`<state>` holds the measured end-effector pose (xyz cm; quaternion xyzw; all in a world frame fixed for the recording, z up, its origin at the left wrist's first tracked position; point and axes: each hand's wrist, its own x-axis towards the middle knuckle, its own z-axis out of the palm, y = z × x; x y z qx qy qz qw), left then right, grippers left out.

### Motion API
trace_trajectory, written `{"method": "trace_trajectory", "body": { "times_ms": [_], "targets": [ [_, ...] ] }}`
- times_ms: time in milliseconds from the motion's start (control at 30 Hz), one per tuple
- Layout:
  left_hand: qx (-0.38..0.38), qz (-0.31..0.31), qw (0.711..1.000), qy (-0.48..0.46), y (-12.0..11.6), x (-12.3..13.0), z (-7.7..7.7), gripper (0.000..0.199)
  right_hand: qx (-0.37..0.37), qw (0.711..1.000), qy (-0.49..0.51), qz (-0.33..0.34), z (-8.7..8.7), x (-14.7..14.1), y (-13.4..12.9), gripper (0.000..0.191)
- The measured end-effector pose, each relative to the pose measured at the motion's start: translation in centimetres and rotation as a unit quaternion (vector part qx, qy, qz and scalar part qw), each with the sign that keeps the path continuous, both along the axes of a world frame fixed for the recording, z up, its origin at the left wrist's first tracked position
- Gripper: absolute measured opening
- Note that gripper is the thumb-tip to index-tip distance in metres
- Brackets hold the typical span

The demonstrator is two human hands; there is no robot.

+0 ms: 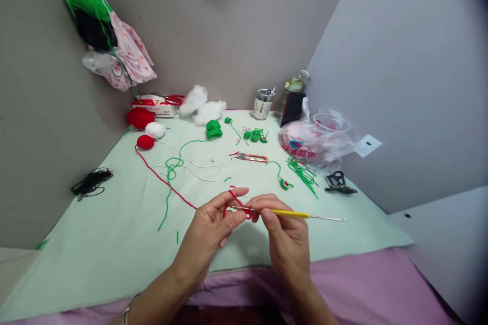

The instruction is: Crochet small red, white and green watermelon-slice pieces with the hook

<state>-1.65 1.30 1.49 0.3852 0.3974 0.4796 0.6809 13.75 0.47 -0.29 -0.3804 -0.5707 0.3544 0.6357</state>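
Observation:
My right hand grips a crochet hook with a yellow handle and metal ends. Its left tip points at my left hand, which pinches red yarn between thumb and fingers. A strand of that yarn passes over the raised left index finger. Near the hook's tip, a small red loop shows between the two hands. The yarn trails across the table to a small red ball at the left.
Thread snips lie beyond my hands, amid green yarn scraps. Green yarn, white stuffing, a pen cup and a plastic bag stand farther back. Black cord lies left, a black hair clip right.

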Motion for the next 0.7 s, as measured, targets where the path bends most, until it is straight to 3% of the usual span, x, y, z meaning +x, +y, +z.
{"method": "trace_trajectory", "body": {
  "times_ms": [200,333,400,500,567,700],
  "targets": [
    [-0.026,0.004,1.000,-0.016,-0.3,0.5,0.0,0.063,0.082,0.990,-0.104,-0.039,-0.6,-0.5,-0.5,0.028],
    [-0.070,-0.027,0.992,-0.098,-0.4,0.6,-0.1,0.066,0.192,0.943,-0.241,-0.130,-1.7,-0.2,-0.8,0.041],
    [-0.093,-0.052,0.984,-0.144,-0.2,0.4,0.0,0.055,0.164,0.957,-0.201,-0.133,-1.6,0.2,-0.7,0.034],
    [-0.091,-0.054,0.981,-0.163,0.0,0.0,0.2,0.041,0.051,0.996,-0.035,-0.071,-0.7,0.6,-0.2,0.023],
    [-0.074,-0.042,0.985,-0.150,0.0,0.0,0.4,0.043,0.005,0.999,0.039,-0.019,-0.1,0.5,0.1,0.022],
    [-0.052,-0.020,0.993,-0.107,-0.3,0.4,0.3,0.049,0.003,1.000,0.010,0.009,0.0,0.1,0.4,0.018]
  ]
}}
